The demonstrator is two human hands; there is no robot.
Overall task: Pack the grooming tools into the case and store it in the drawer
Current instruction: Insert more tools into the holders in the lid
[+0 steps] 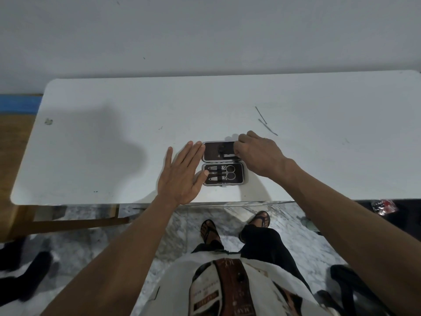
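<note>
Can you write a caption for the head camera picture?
Left hand steadies the open grooming case while the right hand reaches its far half.

a white table (114, 133) with rounded corners stands against a plain pale wall (205, 30); grey marbled floor (177, 236) at 6 o'clock, wooden furniture (13, 137) at 9 o'clock.

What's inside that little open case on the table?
The case lies open. Its near half holds small scissors and metal clippers under straps. The far half looks mostly bare, but the right hand covers its right end.
</note>
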